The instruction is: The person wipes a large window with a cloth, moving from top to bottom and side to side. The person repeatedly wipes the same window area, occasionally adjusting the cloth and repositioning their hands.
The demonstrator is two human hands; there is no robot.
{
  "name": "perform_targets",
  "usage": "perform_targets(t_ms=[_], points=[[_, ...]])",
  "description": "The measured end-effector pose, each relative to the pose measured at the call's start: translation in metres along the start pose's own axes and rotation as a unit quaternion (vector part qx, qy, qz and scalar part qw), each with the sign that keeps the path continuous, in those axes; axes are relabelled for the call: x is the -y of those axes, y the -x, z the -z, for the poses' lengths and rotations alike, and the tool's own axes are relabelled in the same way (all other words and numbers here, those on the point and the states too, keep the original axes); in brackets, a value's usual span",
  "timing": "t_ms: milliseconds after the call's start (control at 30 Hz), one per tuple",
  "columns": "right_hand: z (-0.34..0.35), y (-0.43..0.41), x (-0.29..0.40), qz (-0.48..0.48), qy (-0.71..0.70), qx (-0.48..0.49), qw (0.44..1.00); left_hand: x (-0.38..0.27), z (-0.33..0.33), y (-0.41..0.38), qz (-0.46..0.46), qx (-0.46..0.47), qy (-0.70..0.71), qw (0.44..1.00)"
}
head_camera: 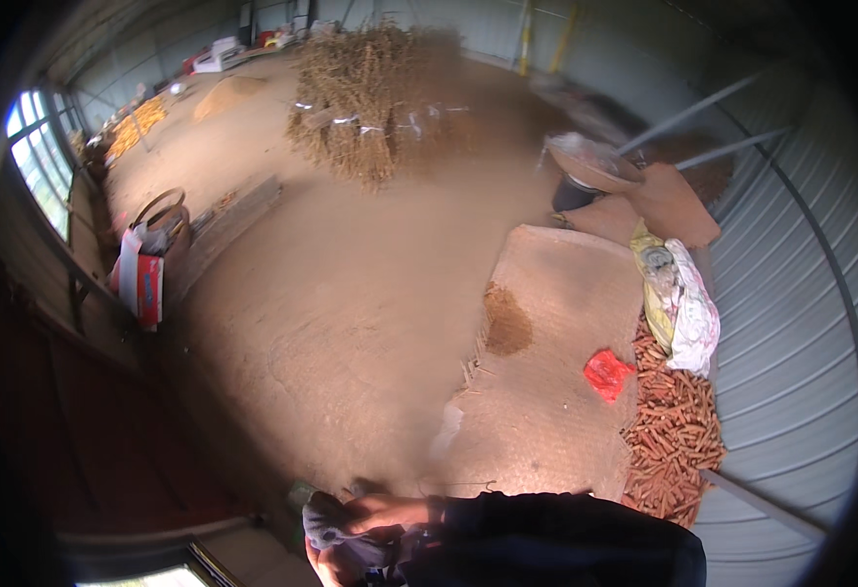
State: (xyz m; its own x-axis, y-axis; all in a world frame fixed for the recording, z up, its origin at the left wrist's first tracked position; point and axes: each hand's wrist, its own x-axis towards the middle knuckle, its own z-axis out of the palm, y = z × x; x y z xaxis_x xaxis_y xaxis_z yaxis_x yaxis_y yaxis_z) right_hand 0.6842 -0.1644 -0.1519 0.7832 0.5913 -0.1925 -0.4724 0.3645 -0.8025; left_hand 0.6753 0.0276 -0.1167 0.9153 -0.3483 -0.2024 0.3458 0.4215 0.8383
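At the bottom edge my right hand (381, 511) reaches across from a dark sleeve, its fingers against a bunched grey cloth item (322, 519), possibly a knit glove. Just below that item shows bare skin of my left hand (320, 566). Much of the left hand is hidden, and whether it wears or grips the grey item I cannot tell. Both hands are close together in front of my body. Beyond them lies a dusty floor (326, 352).
A woven mat (568, 425) on the right carries a brown grain heap (508, 323) and a red plastic bag (608, 374). Beside it are corn cobs (671, 433) and sacks (693, 315). Bundled dry stalks (370, 103) stand ahead. Leftward sit a red-white carton (150, 290) and a basket (176, 220).
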Motion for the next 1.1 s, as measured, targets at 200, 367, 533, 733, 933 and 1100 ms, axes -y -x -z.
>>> perform_targets(t_ms=[200, 367, 533, 733, 933, 1100], points=[[0.038, -0.028, 0.049, 0.052, 0.003, -0.052, 0.997, -0.004, 0.018, -0.092, 0.051, -0.021, -0.002, 0.998], [0.092, -0.089, 0.073, 0.04, 0.087, -0.118, 0.988, -0.012, 0.061, -0.169, 0.085, -0.085, -0.129, 0.984], [0.111, -0.146, 0.145, 0.045, 0.12, -0.188, 0.974, -0.031, 0.123, -0.261, -0.07, 0.042, -0.375, 0.923], [0.166, -0.174, 0.165, 0.109, 0.139, -0.333, 0.926, -0.091, 0.016, -0.358, 0.146, 0.081, -0.017, 0.986], [0.188, -0.161, 0.252, 0.065, 0.136, -0.453, 0.879, -0.089, -0.048, -0.438, 0.141, 0.224, -0.012, 0.964], [0.278, -0.189, 0.253, 0.12, 0.101, -0.464, 0.872, -0.07, -0.069, -0.52, 0.106, 0.234, -0.067, 0.964]])
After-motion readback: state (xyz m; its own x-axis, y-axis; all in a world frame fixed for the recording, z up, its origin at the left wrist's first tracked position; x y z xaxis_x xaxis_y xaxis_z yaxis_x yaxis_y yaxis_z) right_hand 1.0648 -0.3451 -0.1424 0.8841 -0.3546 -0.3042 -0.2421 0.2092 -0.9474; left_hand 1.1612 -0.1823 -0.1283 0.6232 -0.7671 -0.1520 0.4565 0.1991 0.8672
